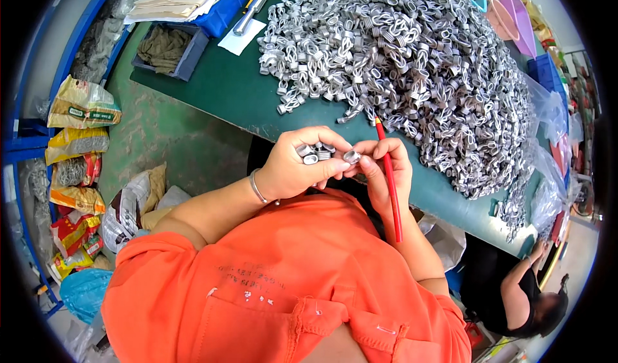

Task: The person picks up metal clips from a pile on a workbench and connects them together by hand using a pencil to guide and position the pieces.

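Observation:
My left hand (293,160) is curled around several small silvery metal fittings (317,152), which rest in the bend of its fingers. One more metal fitting (351,157) is pinched between the fingertips of both hands. My right hand (389,170) also holds a slim red pen-shaped tool (390,181), tilted, with its yellowish end and thin tip up toward the table. Just beyond both hands, a large heap of similar looped, ribbed metal fittings (399,54) spreads over the green table (212,102).
A grey bin with brown cloth (190,61) stands at the table's left corner, beside a blue box (219,20) with papers. A metal tool (248,20) lies on white paper. Sacks (82,108) line the left shelf. Another person (515,292) works at the lower right.

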{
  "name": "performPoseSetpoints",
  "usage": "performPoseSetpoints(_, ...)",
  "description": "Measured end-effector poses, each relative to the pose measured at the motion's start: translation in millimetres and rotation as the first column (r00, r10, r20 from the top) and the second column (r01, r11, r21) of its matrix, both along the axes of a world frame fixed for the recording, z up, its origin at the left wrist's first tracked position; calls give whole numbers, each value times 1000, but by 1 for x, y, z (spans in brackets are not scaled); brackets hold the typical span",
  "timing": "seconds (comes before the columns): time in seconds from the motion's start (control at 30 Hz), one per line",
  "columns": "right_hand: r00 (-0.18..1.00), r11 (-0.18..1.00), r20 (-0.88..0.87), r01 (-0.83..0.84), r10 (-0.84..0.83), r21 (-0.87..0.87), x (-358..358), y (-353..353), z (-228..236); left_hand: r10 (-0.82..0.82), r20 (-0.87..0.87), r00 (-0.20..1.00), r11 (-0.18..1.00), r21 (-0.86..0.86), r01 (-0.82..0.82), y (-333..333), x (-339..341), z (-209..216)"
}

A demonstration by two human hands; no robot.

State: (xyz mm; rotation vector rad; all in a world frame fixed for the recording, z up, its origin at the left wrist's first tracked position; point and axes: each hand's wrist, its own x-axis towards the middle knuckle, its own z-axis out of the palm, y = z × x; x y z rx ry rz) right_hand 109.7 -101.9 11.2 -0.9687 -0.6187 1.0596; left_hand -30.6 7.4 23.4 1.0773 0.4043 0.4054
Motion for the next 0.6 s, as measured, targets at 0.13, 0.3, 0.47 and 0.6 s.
performPoseSetpoints(0.13,999,999,38,20,-22,35,3,-3,-1,12,41,999,991,131,-17,-2,2,3)
performPoseSetpoints(0.3,972,991,217,60,-85,119,6,-4,-6,28,40,999,982,188,-35,-4,3,3)
performPoseSetpoints(0.47,971,983,214,70,-106,170,5,-2,-9,35,25,999,979,198,-39,-4,1,1)
performPoseSetpoints(0.6,944,979,301,78,-133,186,4,-1,-10,62,-5,998,982,178,-60,-4,-2,1)
